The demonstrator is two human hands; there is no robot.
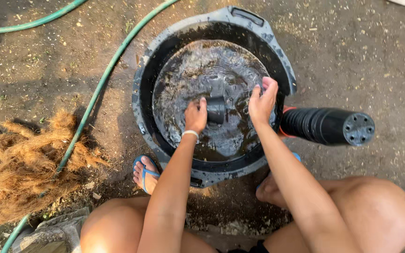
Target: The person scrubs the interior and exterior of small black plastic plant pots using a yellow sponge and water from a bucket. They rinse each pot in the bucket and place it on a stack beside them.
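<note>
A large black tub (pixel 148 70) holds dark, rippling water. My left hand (pixel 196 116) grips a small black plastic pot (pixel 216 109) at the water's surface, the pot lying on its side. My right hand (pixel 262 100) hovers just right of the pot with fingers bent, over the water near the tub's right wall; whether it holds anything is unclear. I am squatting, knees at the bottom of the view, feet in blue flip-flops by the tub.
A stack of black nursery pots (pixel 329 125) lies on its side right of the tub. A green hose (pixel 92 100) runs diagonally across the dirt at left. A pile of brown coconut fibre (pixel 22 166) sits at lower left.
</note>
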